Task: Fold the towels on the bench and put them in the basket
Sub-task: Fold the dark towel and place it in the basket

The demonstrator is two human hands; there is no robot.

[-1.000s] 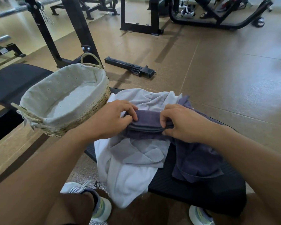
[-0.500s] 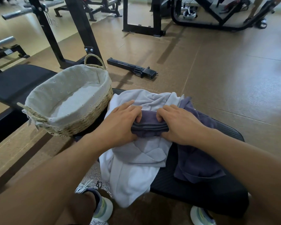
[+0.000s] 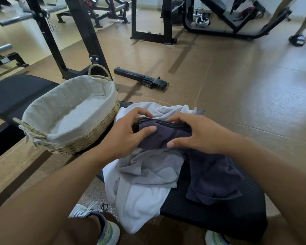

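Both hands have lifted off the flat press of half a second ago and now clasp the folded dark towel [image 3: 164, 135] from its two ends. The left hand [image 3: 129, 133] curls round the left end, thumb on top and fingers reaching over the far edge; the right hand [image 3: 196, 133] grips the right end the same way, thumb near the front edge. This bundle sits on a heap of unfolded towels: a white towel [image 3: 141, 198] hanging over the front of the counter [image 3: 219, 218], a grey towel [image 3: 148, 168] on top of it, and another dark towel [image 3: 214, 181] spread to the right. The basket [image 3: 74, 119], lined with pale cloth, stands on the counter just left of the left hand and holds no towel yet. My guess is the carry comes next; since the stacked layers are held only at the ends, a loose grip could let them sag open, or the bundle could drag the white towel off the edge.
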